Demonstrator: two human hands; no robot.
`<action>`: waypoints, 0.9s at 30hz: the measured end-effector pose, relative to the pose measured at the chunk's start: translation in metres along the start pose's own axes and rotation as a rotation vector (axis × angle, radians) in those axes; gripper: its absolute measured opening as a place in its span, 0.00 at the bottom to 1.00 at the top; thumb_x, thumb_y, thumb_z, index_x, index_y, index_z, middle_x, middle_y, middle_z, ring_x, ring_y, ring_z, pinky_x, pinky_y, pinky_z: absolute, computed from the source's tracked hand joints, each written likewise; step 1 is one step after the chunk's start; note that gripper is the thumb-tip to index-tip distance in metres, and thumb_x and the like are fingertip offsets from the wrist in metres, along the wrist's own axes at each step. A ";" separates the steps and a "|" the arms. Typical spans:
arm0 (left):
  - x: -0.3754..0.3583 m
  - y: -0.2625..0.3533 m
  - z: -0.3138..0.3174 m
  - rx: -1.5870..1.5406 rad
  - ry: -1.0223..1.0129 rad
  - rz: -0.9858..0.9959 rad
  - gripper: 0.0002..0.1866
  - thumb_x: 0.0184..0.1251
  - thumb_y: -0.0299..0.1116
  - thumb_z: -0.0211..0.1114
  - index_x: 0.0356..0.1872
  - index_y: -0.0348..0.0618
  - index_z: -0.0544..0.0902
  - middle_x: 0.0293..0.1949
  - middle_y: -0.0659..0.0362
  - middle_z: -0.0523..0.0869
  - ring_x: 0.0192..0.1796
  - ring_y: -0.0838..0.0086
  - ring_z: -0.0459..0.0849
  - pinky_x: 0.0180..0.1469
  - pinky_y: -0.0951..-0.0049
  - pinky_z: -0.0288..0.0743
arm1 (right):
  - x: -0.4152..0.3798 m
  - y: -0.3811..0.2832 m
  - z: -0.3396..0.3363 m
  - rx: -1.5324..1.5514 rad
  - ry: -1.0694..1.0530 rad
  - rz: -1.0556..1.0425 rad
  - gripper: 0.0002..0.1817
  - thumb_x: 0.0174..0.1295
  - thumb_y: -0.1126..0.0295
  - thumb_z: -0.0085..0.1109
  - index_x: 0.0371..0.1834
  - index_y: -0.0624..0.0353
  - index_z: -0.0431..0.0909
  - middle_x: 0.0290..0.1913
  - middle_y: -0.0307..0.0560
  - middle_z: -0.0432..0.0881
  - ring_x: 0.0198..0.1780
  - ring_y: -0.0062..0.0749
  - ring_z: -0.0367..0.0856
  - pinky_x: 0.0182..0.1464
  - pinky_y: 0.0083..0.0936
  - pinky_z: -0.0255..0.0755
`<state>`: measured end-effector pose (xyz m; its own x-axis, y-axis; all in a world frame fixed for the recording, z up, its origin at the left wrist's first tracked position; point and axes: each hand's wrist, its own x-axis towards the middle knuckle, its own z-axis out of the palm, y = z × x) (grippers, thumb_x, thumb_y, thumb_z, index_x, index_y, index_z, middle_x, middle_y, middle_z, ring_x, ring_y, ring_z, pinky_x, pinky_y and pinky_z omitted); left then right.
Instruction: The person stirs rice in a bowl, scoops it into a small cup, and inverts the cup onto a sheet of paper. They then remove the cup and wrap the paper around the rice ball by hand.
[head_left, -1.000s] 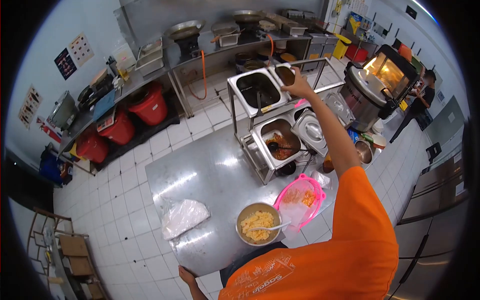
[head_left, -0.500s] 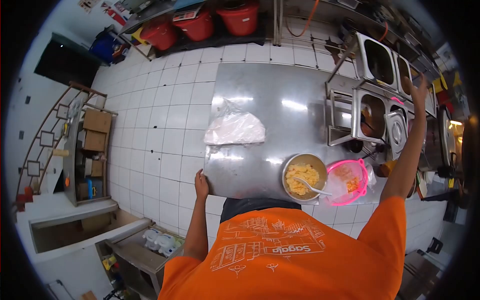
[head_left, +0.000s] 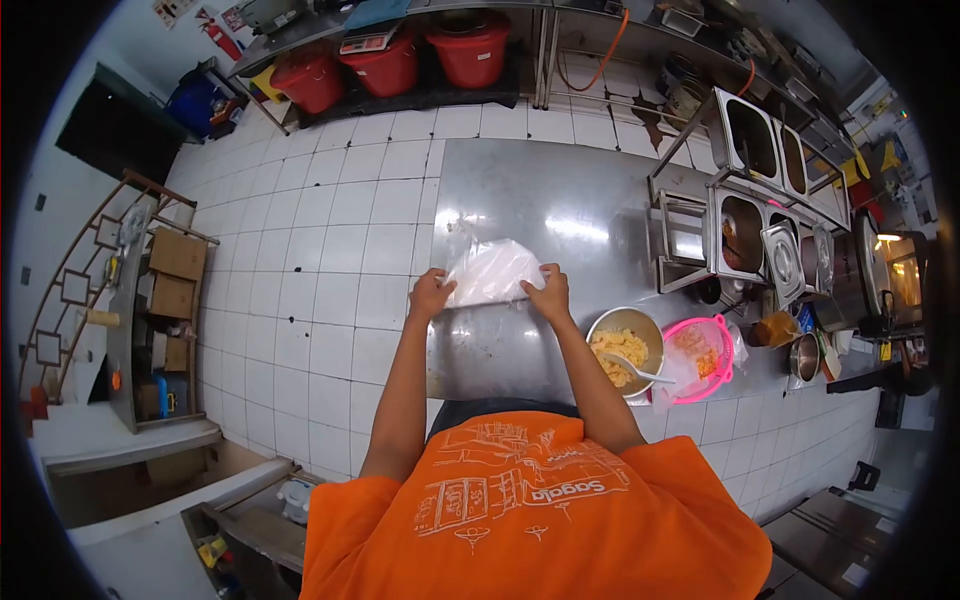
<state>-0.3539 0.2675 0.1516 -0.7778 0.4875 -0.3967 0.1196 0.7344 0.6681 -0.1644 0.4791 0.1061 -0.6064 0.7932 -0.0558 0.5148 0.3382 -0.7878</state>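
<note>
A see-through plastic bag (head_left: 494,272) with something white and flat inside lies on the steel table (head_left: 500,355). What the white contents are, I cannot make out. My left hand (head_left: 432,294) grips the bag's left corner with bent fingers. At the opposite corner, my right hand (head_left: 549,294) pinches the bag between thumb and fingers. To the right of my right forearm stands a metal bowl (head_left: 655,340) of yellow crumbly food (head_left: 620,345), a white spoon (head_left: 640,372) resting in it. Beside the bowl is a pink basket (head_left: 727,345) with a plastic bag and orange bits in it.
A rack of steel food pans (head_left: 742,235) stands at the table's right, a metal lid (head_left: 783,262) leaning there. Red tubs (head_left: 385,68) sit under the far counter. Cardboard boxes (head_left: 178,255) fill a shelf at left. White floor tiles (head_left: 330,255) lie left of the table.
My right hand has come from the pan rack to the bag's right corner. My left hand has left the table's edge and taken hold of the left corner.
</note>
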 end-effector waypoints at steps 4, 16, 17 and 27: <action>-0.020 -0.034 0.022 -0.092 0.125 0.371 0.15 0.74 0.38 0.65 0.49 0.36 0.78 0.45 0.47 0.86 0.51 0.60 0.85 0.54 0.64 0.75 | -0.004 -0.003 -0.032 0.246 0.034 0.017 0.25 0.52 0.76 0.75 0.53 0.57 0.75 0.46 0.50 0.80 0.46 0.40 0.82 0.51 0.34 0.78; -0.077 -0.047 0.051 -0.563 0.075 0.216 0.20 0.84 0.43 0.52 0.59 0.34 0.71 0.52 0.48 0.82 0.56 0.65 0.79 0.62 0.65 0.71 | -0.060 -0.005 -0.093 0.055 0.032 -0.233 0.09 0.55 0.83 0.65 0.39 0.60 0.84 0.55 0.55 0.75 0.51 0.44 0.82 0.52 0.36 0.79; -0.075 -0.050 0.054 -0.533 0.084 0.213 0.19 0.84 0.43 0.52 0.59 0.34 0.71 0.52 0.48 0.82 0.56 0.65 0.80 0.62 0.65 0.72 | -0.067 -0.003 -0.086 -0.030 0.015 -0.230 0.09 0.55 0.82 0.66 0.39 0.59 0.85 0.55 0.55 0.75 0.51 0.45 0.81 0.54 0.36 0.78; -0.062 -0.064 0.055 -0.399 0.192 0.188 0.19 0.81 0.42 0.58 0.58 0.35 0.76 0.50 0.44 0.86 0.54 0.60 0.84 0.59 0.64 0.75 | -0.086 -0.016 -0.059 -0.345 -0.290 -0.357 0.08 0.62 0.65 0.66 0.37 0.58 0.87 0.40 0.51 0.81 0.49 0.47 0.79 0.53 0.42 0.75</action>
<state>-0.2797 0.2166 0.0989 -0.8695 0.4714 -0.1474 0.0525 0.3850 0.9214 -0.0847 0.4350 0.1599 -0.8955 0.4443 -0.0275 0.3857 0.7437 -0.5460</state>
